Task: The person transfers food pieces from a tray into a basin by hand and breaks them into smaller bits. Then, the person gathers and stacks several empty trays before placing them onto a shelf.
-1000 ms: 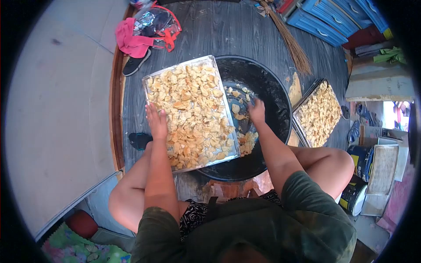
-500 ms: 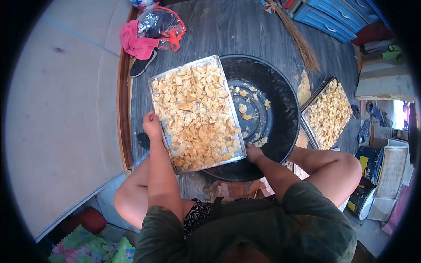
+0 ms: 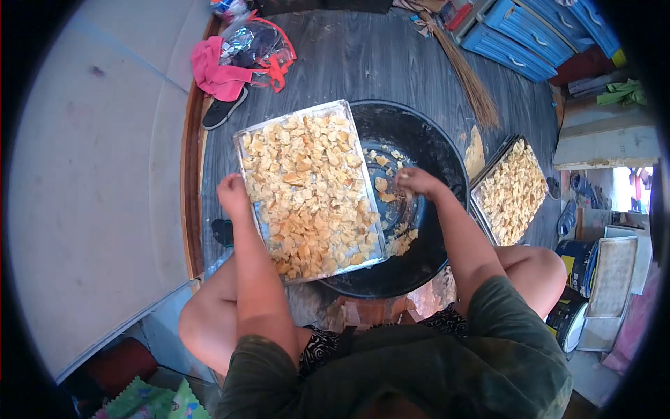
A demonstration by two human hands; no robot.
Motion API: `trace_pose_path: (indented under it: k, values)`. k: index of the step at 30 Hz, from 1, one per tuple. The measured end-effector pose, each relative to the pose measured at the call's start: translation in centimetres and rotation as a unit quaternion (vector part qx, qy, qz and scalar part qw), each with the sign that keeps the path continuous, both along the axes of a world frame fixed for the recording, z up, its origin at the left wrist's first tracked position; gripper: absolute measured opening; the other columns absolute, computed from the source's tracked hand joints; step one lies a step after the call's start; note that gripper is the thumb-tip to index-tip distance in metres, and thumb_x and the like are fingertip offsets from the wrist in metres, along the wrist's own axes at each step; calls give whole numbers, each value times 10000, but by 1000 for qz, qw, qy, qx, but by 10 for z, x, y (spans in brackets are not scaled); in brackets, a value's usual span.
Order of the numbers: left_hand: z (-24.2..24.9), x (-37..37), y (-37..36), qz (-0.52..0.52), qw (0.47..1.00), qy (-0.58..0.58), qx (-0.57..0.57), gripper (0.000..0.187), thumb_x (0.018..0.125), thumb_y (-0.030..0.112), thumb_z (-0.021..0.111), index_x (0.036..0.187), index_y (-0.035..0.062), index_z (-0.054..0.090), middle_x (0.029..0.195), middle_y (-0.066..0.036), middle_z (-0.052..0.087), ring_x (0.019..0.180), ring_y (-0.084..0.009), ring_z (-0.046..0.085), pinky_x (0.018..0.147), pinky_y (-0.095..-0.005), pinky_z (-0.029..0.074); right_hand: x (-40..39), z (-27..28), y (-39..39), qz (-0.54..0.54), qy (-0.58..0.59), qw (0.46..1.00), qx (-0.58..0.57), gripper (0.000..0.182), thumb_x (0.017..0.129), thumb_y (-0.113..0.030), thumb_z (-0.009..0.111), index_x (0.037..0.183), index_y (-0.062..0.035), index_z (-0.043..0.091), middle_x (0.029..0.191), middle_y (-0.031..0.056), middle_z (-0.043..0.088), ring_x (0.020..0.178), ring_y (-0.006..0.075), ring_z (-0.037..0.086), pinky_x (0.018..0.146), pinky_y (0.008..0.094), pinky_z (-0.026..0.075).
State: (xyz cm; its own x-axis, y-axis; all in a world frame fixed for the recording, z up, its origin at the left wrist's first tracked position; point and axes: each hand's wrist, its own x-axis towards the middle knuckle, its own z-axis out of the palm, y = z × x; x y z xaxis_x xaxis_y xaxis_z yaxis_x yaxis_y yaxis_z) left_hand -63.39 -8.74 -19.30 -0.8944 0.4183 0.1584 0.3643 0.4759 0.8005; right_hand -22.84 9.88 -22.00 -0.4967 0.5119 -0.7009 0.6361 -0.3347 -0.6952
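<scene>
A metal baking tray [image 3: 361, 167] covered with torn bread pieces [image 3: 300, 181] rests tilted over the left side of a large black basin [image 3: 452, 160]. My left hand [image 3: 233, 193] is closed at the tray's left edge, thumb side toward the rim. Inside the basin, my right hand [image 3: 419, 183] hovers low with its fingers drawn together; what they hold is too small to make out. Loose bread pieces [image 3: 401, 243] lie on the basin's bottom, some near the tray's right edge and others close to my right fingertips.
To the right is a stack of trays, the top one [image 3: 513, 192] full of bread pieces. A broom [image 3: 464, 73] lies on the floor beyond the basin. At upper left are a pink cloth [image 3: 218, 70], a clear bag [image 3: 262, 45] and a shoe [image 3: 225, 109]. Blue drawers [image 3: 513, 42] stand upper right.
My right hand has moved from the basin's near side, beside the tray corner, up and right over its middle. More crumbs now sit gathered near the tray. My left hand stays at the tray's edge.
</scene>
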Motion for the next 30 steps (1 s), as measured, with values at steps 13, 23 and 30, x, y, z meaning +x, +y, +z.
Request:
trace_pose_path:
  k: [13, 23, 30]
  values:
    - [77, 92, 68, -377, 693, -611, 64, 469, 815, 209, 582, 1207, 44, 384, 919, -56, 524, 778, -130, 544, 646, -294, 518, -188, 96, -16, 169, 238, 955, 61, 365, 682, -143, 697, 996, -50, 536, 871, 54, 587, 725, 117, 559, 618, 246, 453]
    - [92, 90, 38, -409, 775, -466, -125, 249, 750, -20, 524, 999, -25, 520, 694, -58, 570, 574, -124, 563, 534, -220, 480, -143, 93, -62, 44, 227, 972, -48, 271, 663, -4, 597, 924, -29, 531, 752, 74, 585, 630, 124, 570, 556, 236, 449]
    - [78, 154, -30, -387, 800, -423, -179, 189, 692, 17, 555, 879, 24, 579, 647, -68, 579, 535, -127, 564, 484, -230, 451, -80, 88, -112, 22, 176, 978, -113, 270, 657, -10, 573, 917, -46, 512, 716, 53, 561, 599, 134, 555, 492, 253, 448]
